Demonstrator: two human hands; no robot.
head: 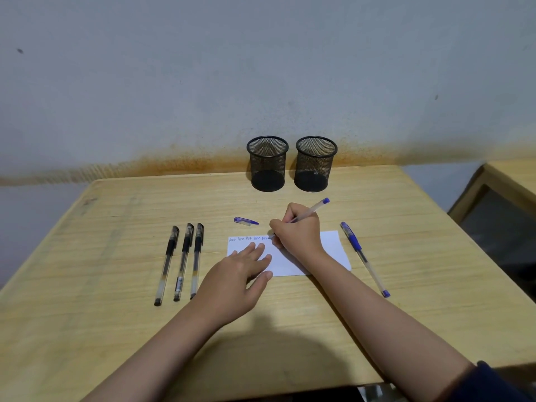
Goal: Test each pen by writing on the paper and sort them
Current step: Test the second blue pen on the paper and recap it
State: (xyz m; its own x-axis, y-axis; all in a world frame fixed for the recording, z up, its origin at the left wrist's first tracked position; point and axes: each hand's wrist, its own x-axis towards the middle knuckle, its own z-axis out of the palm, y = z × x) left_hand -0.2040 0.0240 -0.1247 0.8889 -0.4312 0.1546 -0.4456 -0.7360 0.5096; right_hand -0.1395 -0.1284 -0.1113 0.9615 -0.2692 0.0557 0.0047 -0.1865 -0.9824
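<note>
My right hand (298,229) grips an uncapped blue pen (314,208), its tip down on the white paper (333,246) at the end of a row of blue handwriting (250,238). My left hand (237,275) lies flat, fingers spread, on the paper's left part. The pen's blue cap (246,221) rests on the table just beyond the paper. Three capped black pens (183,261) lie side by side to the left. A capped blue pen (364,258) lies to the right of the paper.
Two black mesh pen cups, left (267,163) and right (315,163), stand side by side at the table's far edge against the wall, with nothing visible inside. The wooden table (116,329) ends close to me. Another piece of wooden furniture (493,181) stands at the right.
</note>
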